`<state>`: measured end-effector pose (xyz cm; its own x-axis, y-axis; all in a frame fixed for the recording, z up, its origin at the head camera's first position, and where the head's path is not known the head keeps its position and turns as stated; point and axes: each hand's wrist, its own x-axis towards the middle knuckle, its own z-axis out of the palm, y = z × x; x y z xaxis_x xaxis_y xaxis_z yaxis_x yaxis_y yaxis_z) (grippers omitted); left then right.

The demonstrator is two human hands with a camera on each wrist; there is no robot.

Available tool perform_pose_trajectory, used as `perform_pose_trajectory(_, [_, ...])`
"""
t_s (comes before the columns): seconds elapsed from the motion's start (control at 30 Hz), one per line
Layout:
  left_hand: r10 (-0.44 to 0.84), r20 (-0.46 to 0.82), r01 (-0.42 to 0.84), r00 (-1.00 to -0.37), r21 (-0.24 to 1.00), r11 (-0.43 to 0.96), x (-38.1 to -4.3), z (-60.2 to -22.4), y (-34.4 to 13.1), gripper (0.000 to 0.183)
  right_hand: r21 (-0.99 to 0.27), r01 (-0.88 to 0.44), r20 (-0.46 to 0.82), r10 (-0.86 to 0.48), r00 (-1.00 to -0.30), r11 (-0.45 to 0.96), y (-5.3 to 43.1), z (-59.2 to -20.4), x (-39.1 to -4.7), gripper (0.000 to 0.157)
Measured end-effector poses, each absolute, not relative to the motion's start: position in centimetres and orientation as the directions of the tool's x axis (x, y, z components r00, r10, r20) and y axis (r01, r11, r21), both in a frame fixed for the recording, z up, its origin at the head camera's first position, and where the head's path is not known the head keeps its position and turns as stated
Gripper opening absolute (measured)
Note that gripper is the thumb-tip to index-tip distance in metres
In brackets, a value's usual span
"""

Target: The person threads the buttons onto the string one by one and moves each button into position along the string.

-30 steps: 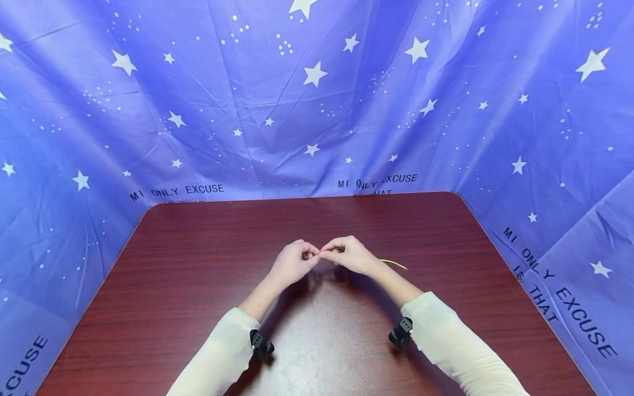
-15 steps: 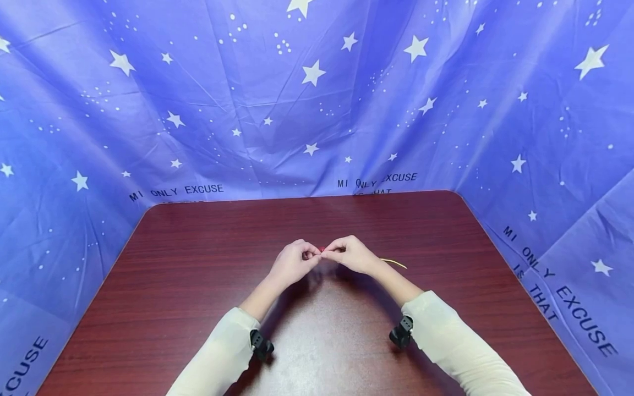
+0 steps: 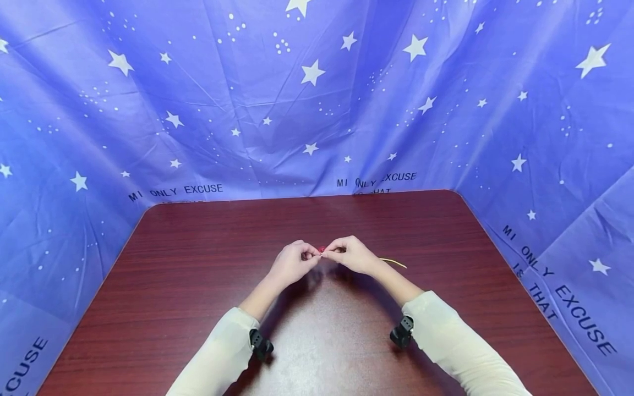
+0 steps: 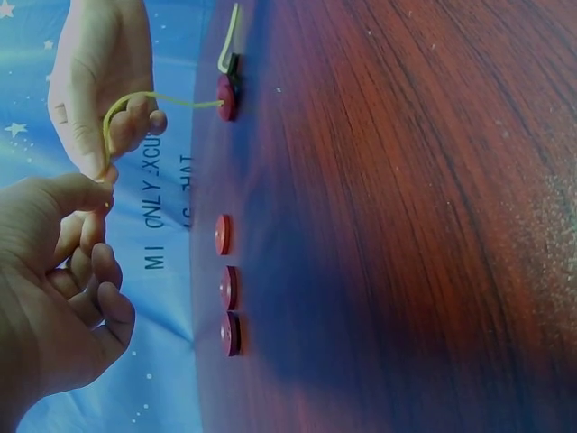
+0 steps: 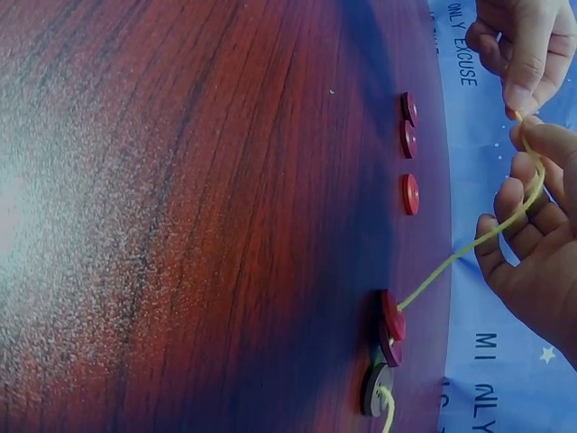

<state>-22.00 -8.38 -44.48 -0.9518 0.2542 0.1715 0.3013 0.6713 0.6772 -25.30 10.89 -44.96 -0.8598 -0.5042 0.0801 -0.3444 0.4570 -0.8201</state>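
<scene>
Both hands meet fingertip to fingertip above the table. My left hand [image 3: 293, 262] pinches the end of a yellow cord [image 5: 469, 245]. With thumb and fingers, my right hand [image 3: 354, 256] pinches the same cord close beside it. From there the cord runs past the right hand's fingers down to a red button [image 5: 393, 315]. A darker red button [image 5: 390, 350] and a dark grey button [image 5: 377, 391] lie against it, with cord coming out of the grey one. Exactly what lies between the touching fingertips is hidden.
Three loose buttons stand apart in a row on the table: a bright red button [image 4: 223, 234] and two darker ones [image 4: 230, 287]. The dark red wooden table [image 3: 198, 247] ends at a blue star-printed curtain [image 3: 277, 99] around its far and side edges.
Both hands stay nearly in place, with only small fingertip shifts. A bit of red shows behind the fingertips in the head view, where it was covered a second ago.
</scene>
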Motion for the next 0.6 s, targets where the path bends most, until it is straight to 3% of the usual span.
perform_pose_trajectory(0.6, [0.263,0.17,0.307,-0.95,0.677,0.669,-22.06,-44.67,-8.59,0.008,-0.854,-0.3,0.043,-0.518,-0.854,0.425,10.92,-44.93,-25.21,0.018])
